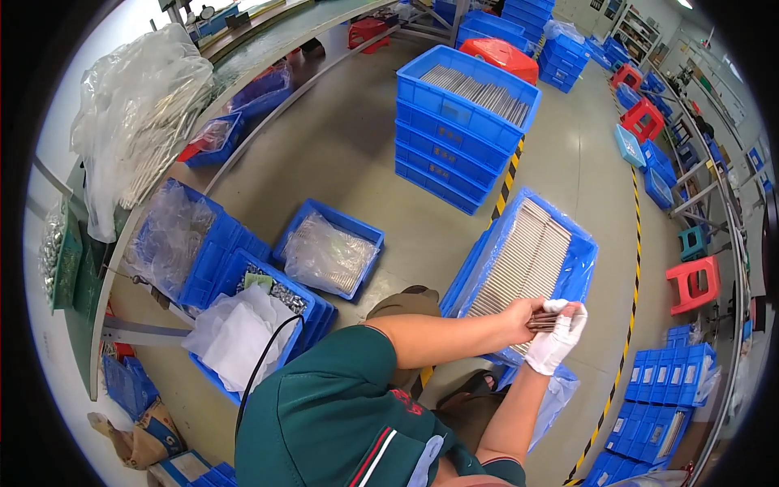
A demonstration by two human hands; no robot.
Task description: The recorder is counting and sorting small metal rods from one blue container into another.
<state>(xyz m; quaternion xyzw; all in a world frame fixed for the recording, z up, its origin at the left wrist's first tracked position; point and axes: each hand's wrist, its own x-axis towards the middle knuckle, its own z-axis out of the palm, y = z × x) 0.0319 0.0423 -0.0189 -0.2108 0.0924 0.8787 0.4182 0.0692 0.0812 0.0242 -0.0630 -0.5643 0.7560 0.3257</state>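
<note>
My left hand (pixel 519 321) is bare, and its fingers are closed on one end of a small bundle of thin metal rods (pixel 542 321). Around the other end, my right hand (pixel 555 339), in a white glove, is closed too. Both hands are over the near right edge of a blue crate (pixel 586 258) lined with clear plastic. Inside that crate lie many silvery rods (pixel 526 253), side by side in a long row. How many rods are in my grip cannot be made out.
Ahead stands a stack of blue crates (pixel 442 158), the top one holding metal rods. To the left are a bagged crate (pixel 333 247) and a crate with white sheets and small metal parts (pixel 243 337). A workbench (pixel 243 73) curves along the left; red stools (pixel 694 284) stand right.
</note>
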